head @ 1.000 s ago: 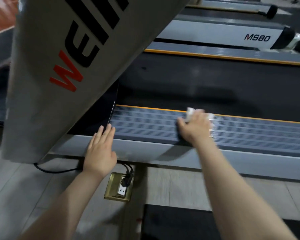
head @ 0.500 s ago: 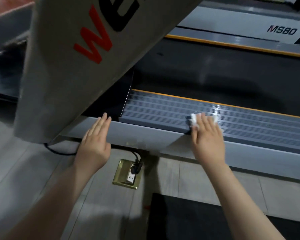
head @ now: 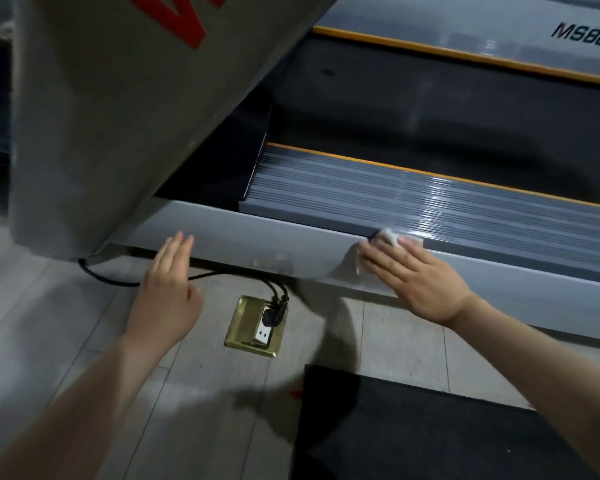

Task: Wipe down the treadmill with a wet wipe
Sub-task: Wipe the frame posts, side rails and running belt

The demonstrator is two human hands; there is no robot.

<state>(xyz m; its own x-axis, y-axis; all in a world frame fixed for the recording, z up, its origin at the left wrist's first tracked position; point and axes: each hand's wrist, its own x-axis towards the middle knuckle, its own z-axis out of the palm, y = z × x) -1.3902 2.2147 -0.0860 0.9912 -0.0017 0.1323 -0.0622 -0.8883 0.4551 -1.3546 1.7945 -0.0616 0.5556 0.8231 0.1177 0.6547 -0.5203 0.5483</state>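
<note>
The treadmill's ribbed grey side rail (head: 361, 188) with an orange strip runs across the middle, the black belt (head: 430, 109) behind it. Below it slopes the smooth light-grey frame edge (head: 257, 237). My right hand (head: 416, 275) lies flat with straight fingers on that frame edge and presses a white wet wipe (head: 390, 237) against it; the wipe shows at my fingertips. A wet sheen marks the rail to the right of the wipe. My left hand (head: 168, 292) hovers open just in front of the frame edge, fingers straight, holding nothing.
The treadmill's large grey upright (head: 118, 116) with red lettering leans overhead at the left. A brass floor socket (head: 257, 323) with a black plug and cable sits between my hands. A black mat (head: 430, 427) lies on the floor at the lower right. Another treadmill marked MS80 (head: 582, 36) stands behind.
My right hand slid the wipe from the ribbed rail down towards me onto the smooth frame edge. My left hand came off the frame and pulled back slightly.
</note>
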